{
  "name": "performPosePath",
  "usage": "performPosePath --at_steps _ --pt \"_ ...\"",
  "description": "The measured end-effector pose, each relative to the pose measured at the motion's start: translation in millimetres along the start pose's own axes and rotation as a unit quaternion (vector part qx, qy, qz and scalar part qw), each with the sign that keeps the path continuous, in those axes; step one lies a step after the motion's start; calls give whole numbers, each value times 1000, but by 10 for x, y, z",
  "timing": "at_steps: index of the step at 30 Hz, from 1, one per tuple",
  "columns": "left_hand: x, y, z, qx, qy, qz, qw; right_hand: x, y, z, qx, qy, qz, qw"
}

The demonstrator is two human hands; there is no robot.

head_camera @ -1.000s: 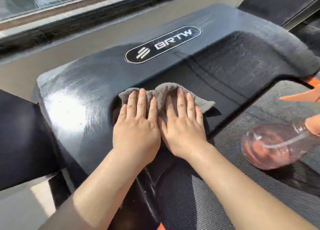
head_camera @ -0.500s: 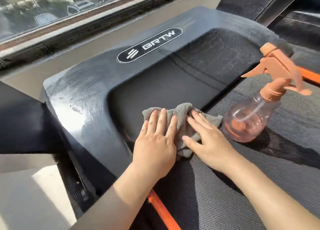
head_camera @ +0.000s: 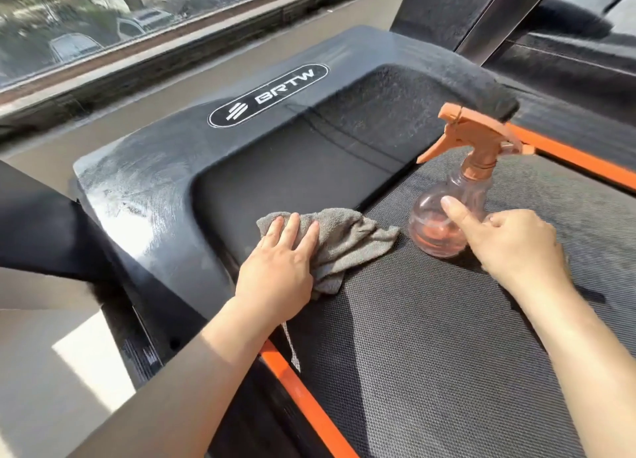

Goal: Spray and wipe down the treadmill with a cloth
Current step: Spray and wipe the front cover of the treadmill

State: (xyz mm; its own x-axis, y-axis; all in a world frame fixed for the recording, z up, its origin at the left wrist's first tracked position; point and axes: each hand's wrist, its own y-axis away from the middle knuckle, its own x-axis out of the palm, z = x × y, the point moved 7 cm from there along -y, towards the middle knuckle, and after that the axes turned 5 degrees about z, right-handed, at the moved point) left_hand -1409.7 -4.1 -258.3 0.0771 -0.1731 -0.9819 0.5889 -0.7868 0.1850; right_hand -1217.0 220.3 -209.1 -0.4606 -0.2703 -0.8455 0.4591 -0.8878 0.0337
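The black treadmill hood point(head_camera: 165, 168) with its BRTW badge shows wipe streaks on the left. A crumpled grey cloth point(head_camera: 347, 240) lies where the hood meets the grey running belt point(head_camera: 430, 354). My left hand point(head_camera: 278, 268) rests flat on the cloth's left part with straight fingers. A clear pink spray bottle point(head_camera: 433, 230) with an orange trigger head stands upright on the belt, right of the cloth. My right hand point(head_camera: 509, 244) is at the bottle's body, thumb laid on its front and fingers curled at its right side.
Orange side rails point(head_camera: 303, 399) run along both belt edges. A black upright post point(head_camera: 457, 13) rises at the back right. A window and its sill point(head_camera: 137, 54) run behind the hood. Another dark machine part point(head_camera: 38, 227) juts in at the left.
My right hand left the cloth and moved right to the spray bottle. My left hand stays flat on the cloth at the hood's lower edge. The view shifted a little.
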Motion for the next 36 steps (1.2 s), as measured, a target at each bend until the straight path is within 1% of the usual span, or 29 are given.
performPosePath --at_steps 1,3,4,5,7,8,10,13,14,16,17,20,22,25,28,29,32,33,36 --pt "-7 -5 -17 0 4 3 1000 -79 -36 -85 15 7 -19 1000" --pt "-23 -16 -50 2 10 8 1000 -172 -119 -146 -2 -43 -45 998" --pt "-28 -12 -75 4 15 10 1000 -191 -154 -104 -32 -91 -34 995" --pt "-27 2 -108 5 21 12 1000 -187 -194 -13 -72 -150 -4 986" --pt "-19 66 -189 10 28 12 999 -117 -235 194 -123 -266 68 954" --pt "-13 98 -232 14 27 8 1000 -79 -239 281 -132 -298 90 941" --pt "-9 152 -324 24 33 -2 999 -62 -217 394 -148 -322 95 930" --pt "31 208 -435 41 87 -9 995 -47 -102 576 -214 -326 133 911" --pt "47 233 -483 43 109 -6 993 -61 -43 626 -234 -316 151 907" --pt "81 286 -541 45 129 -5 991 -65 84 738 -269 -259 165 913" --pt "78 301 -563 46 124 -11 991 -71 151 793 -286 -237 166 914" --pt "57 278 -594 49 108 -14 993 -62 263 961 -310 -249 199 896" --pt "51 274 -606 47 103 -4 994 -7 275 1073 -327 -206 210 898" --pt "47 283 -603 47 98 3 994 108 159 1188 -346 -24 156 925" --pt "44 292 -588 46 91 7 995 266 5 1203 -331 144 131 923" --pt "46 286 -585 47 91 5 995 312 -37 1198 -328 170 118 922" --pt "55 282 -595 45 92 2 995 314 -105 1216 -317 173 37 932" --pt "52 274 -601 45 92 2 995 320 -127 1223 -311 177 23 933" --pt "63 276 -597 41 92 7 995 370 -187 1260 -298 197 36 933"
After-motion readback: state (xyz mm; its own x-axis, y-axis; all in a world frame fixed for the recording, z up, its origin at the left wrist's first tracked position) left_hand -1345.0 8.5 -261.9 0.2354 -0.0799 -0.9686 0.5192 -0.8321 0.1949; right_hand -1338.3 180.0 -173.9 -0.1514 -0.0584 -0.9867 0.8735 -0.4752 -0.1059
